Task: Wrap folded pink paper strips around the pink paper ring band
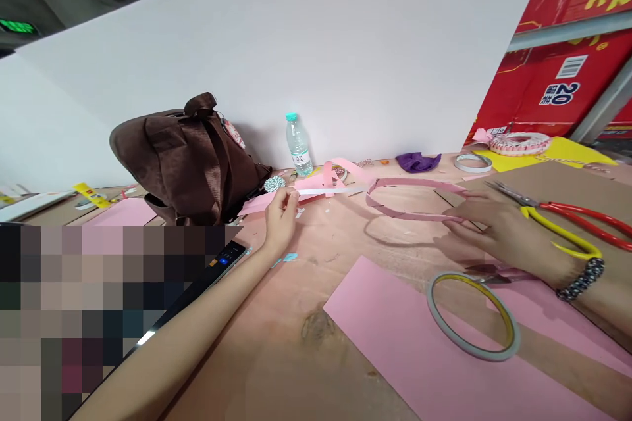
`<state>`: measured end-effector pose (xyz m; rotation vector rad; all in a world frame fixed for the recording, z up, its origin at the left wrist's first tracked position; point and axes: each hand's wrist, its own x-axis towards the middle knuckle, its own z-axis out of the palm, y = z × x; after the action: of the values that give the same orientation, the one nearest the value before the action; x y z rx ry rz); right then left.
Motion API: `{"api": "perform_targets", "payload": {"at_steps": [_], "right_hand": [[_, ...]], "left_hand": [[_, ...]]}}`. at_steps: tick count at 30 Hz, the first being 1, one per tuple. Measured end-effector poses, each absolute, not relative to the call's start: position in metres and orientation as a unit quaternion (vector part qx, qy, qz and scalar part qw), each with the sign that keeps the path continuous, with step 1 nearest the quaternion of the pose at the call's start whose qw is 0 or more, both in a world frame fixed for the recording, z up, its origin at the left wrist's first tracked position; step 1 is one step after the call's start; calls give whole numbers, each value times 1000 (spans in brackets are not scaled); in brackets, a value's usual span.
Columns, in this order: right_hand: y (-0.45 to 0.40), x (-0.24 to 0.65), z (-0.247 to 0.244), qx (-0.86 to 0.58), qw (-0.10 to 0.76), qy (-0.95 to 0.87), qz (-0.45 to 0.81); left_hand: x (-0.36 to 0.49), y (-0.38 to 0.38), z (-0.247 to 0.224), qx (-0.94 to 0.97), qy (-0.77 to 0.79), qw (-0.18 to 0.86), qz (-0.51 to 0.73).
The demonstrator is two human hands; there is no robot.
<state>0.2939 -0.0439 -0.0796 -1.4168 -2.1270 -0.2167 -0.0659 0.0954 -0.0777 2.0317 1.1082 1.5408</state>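
Observation:
My left hand [281, 217] is closed in a pinch on the end of a thin white strip [328, 191], which runs to the right towards a pink-wrapped headband [409, 216]. My right hand [503, 230] is closed on the ends of this headband, held just above the table with its curve facing left. Below the right hand, a roll of tape [433, 309] lies on pink paper [375, 322]. Scissors [494, 278] are partly hidden under the right hand. Beside its wrist lies a tool with red and yellow handles [575, 210].
A brown backpack [182, 158] and a water bottle [299, 148] stand by the white partition [345, 46]. Pink strips [340, 174], purple fabric [418, 162] and another tape roll [473, 162] lie along the back. Red boxes [548, 92] are at right. A dark device [227, 260] lies left.

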Motion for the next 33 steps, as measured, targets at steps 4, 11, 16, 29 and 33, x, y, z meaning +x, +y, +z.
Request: {"api": "perform_targets", "payload": {"at_steps": [4,11,16,29,33], "right_hand": [[-37,313,-88,-486,236,-836,-101],[-29,350,-105,-471,136,-844,-216],[-25,370,-110,-534,145,-805,-216],[-35,344,-95,-584,224,-776,-82],[-49,300,-78,-573,292,-766,7]], "left_hand": [[-71,101,-84,734,390,204,518],[-81,117,-95,703,430,217,523],[-91,131,-90,631,485,208,569],[-96,110,-76,572,547,219,571],[-51,70,-76,669,449,347,480]]}}
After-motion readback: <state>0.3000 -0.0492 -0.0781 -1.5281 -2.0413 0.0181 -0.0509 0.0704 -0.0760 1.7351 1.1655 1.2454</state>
